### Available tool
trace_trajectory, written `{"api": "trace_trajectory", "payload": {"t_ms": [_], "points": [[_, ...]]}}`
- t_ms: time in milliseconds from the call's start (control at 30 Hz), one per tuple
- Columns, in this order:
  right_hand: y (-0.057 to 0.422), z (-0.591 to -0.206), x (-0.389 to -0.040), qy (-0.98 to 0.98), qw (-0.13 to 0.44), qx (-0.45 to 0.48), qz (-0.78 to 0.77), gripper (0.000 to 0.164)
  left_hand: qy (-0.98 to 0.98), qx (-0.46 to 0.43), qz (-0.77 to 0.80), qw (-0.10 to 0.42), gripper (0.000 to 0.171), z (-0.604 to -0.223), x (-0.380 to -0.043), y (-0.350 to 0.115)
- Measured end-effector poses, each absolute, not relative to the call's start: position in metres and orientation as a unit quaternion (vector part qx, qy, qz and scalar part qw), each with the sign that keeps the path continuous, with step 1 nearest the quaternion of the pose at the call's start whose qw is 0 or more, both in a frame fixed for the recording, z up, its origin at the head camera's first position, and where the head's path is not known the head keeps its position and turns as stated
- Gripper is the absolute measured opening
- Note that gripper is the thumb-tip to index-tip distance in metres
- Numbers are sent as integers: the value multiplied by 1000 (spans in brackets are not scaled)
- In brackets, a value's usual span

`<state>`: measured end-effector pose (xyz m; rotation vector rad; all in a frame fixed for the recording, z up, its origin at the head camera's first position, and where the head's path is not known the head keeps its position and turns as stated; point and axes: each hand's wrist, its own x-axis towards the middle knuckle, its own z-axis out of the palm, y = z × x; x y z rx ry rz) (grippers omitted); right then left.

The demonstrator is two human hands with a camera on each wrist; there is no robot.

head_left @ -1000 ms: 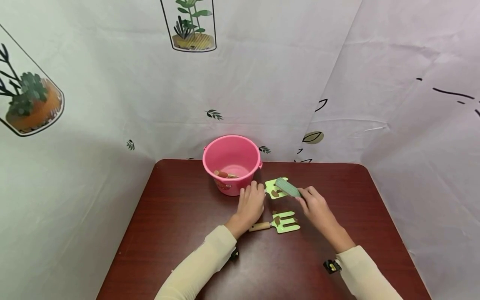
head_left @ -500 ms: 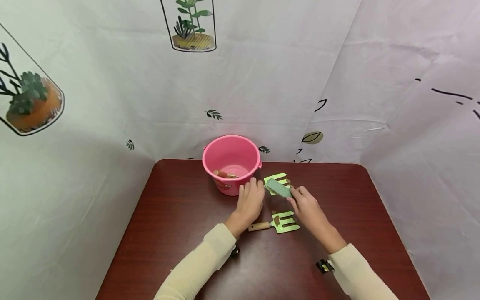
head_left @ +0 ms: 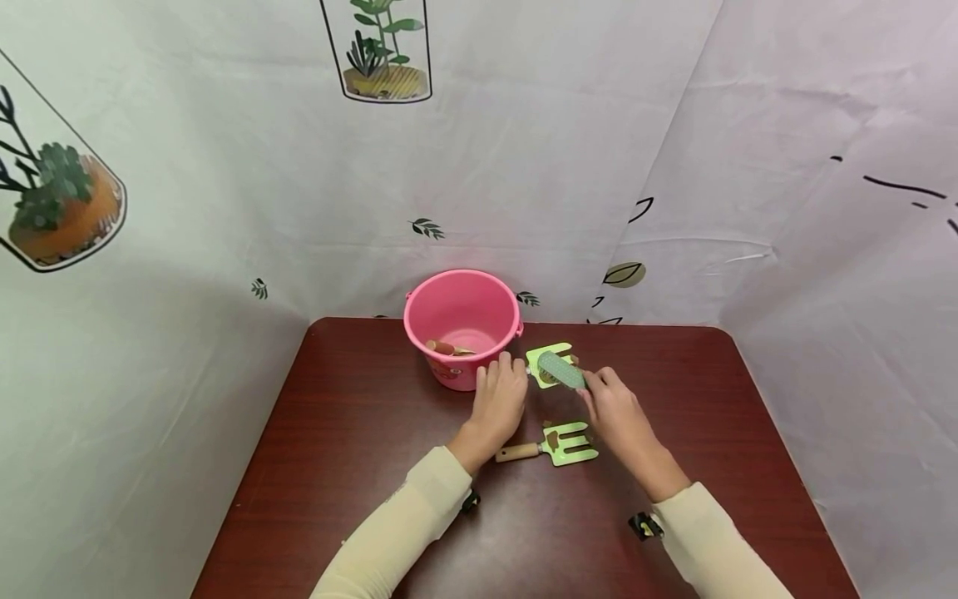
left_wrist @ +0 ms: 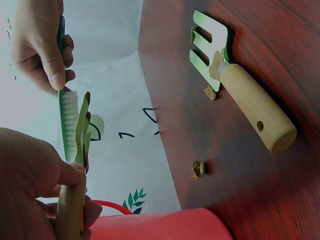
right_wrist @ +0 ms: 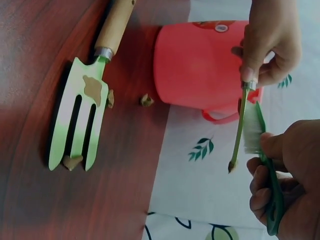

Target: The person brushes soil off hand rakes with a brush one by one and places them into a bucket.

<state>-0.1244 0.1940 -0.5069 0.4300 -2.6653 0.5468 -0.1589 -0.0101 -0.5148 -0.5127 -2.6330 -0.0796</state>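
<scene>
My left hand grips the wooden handle of a small green garden fork, held up beside the bucket. Brown patches cling to its tines. In my right hand is a green brush with pale bristles, gripped by its handle. Both wrist views show the bristles against the fork's flat face. A second green garden fork with a wooden handle lies on the table below my hands, brown stuff stuck on it. Small brown clumps lie near it.
A pink bucket stands at the table's back edge, just beyond my left hand. Inside it lies a tool with a reddish-brown handle, its other end hard to make out. Patterned cloth hangs behind the dark red table.
My right hand has shifted left with the brush, then slightly back right across the held fork. The held fork's head has risen a little in the head view. The second fork stays put.
</scene>
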Motion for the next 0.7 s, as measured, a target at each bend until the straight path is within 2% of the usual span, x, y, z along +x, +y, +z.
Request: {"api": "trace_trajectory", "payload": {"t_ms": [300, 700], "points": [[207, -503, -128, -951, 208, 132, 187, 26, -955, -183, -35, 230, 30, -510, -159, -16], [212, -508, -130, -946, 225, 132, 194, 27, -957, -184, -43, 220, 21, -511, -157, -19]]}}
